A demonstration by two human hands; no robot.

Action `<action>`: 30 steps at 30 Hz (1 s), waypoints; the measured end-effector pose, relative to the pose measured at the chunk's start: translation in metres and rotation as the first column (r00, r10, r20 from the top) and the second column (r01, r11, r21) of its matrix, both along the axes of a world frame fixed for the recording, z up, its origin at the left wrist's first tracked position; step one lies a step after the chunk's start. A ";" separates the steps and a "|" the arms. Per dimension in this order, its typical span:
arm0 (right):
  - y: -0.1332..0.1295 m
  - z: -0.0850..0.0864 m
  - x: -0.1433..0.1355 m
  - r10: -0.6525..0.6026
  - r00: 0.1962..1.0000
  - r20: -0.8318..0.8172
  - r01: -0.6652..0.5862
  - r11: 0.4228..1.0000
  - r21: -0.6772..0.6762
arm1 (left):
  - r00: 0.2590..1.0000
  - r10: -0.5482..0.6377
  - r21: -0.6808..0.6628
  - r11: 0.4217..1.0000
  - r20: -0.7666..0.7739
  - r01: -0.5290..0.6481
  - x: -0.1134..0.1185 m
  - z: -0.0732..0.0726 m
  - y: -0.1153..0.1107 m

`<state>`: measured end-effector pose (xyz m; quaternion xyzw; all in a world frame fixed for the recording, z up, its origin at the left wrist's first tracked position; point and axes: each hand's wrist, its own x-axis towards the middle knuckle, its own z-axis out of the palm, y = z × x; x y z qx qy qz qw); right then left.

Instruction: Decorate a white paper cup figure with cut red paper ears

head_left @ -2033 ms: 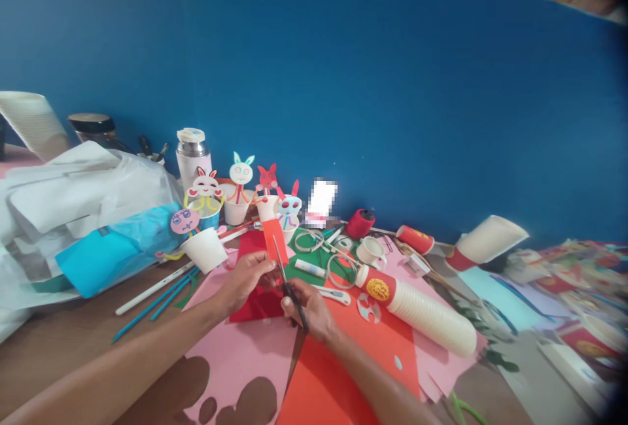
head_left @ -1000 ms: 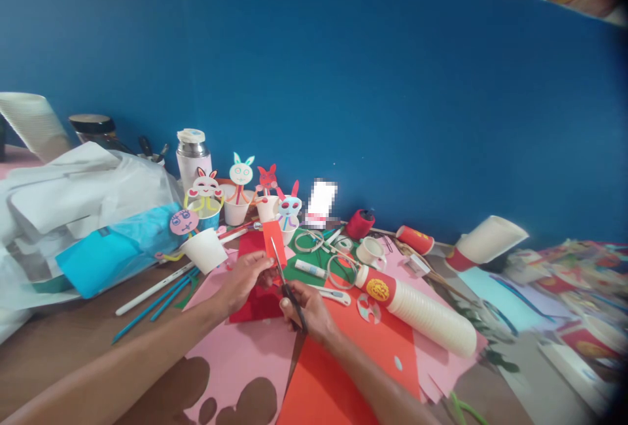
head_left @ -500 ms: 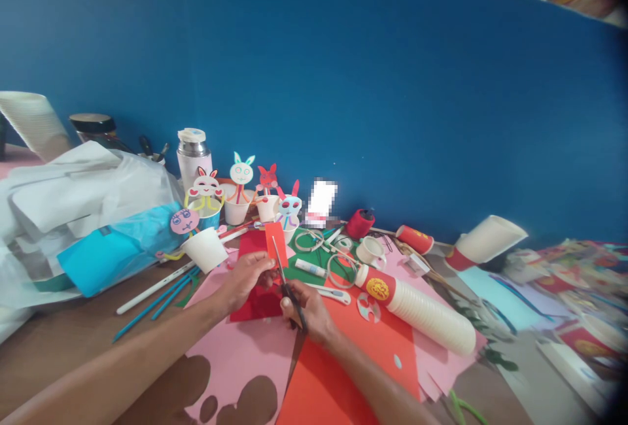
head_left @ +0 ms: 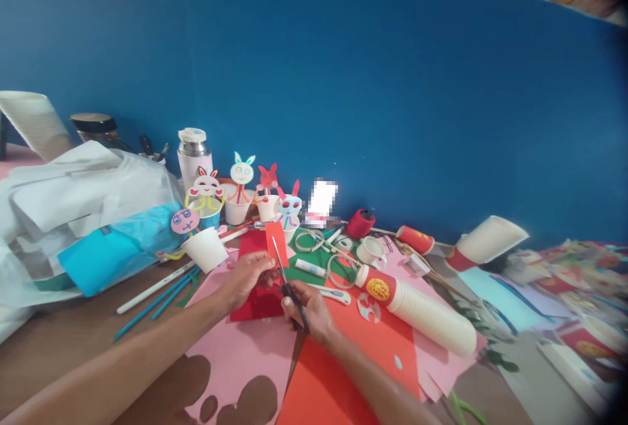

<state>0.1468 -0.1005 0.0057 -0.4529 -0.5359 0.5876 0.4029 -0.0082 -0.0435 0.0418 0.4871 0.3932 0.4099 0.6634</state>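
My left hand [head_left: 251,276] pinches a small strip of orange-red paper [head_left: 275,237] that stands up from its fingers. Black-handled scissors [head_left: 296,304] are gripped in my right hand [head_left: 313,315], their blades pointing up and lying against the strip's right part. Whether the blades have cut into the paper I cannot tell. Below both hands lie a dark red sheet [head_left: 255,304], a pink sheet with cut-out holes [head_left: 255,359] and a large orange sheet [head_left: 353,366]. A white and grey box cutter [head_left: 333,294] is just right of the scissors.
Paper cups with rabbit figures [head_left: 240,180] stand behind the hands. On the right lies a long stack of paper cups [head_left: 432,317]; a glue stick [head_left: 311,268] rests on green paper. Plastic bags [head_left: 98,196] fill the left, and a blue wall [head_left: 314,85] closes the back.
The scissors and my right hand have shifted very slightly to the right. My left hand and the paper strip look almost the same.
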 end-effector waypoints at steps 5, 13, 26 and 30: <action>0.000 0.004 0.001 0.003 1.000 0.006 -0.003 1.000 -0.002 | 1.000 0.002 -0.004 1.000 0.008 -0.002 -0.001 -0.002 0.001; 0.002 0.016 0.003 0.025 1.000 0.007 -0.024 0.998 -0.064 | 1.000 -0.010 0.002 1.000 -0.028 0.010 -0.003 0.003 0.001; 0.003 0.018 0.007 0.048 0.998 0.034 -0.047 0.998 -0.040 | 0.997 -0.055 0.029 0.998 -0.056 0.057 -0.005 -0.003 0.005; 0.004 0.015 0.008 0.045 0.999 0.023 -0.044 0.999 -0.027 | 0.996 -0.056 0.015 0.998 -0.073 0.057 -0.004 -0.001 0.004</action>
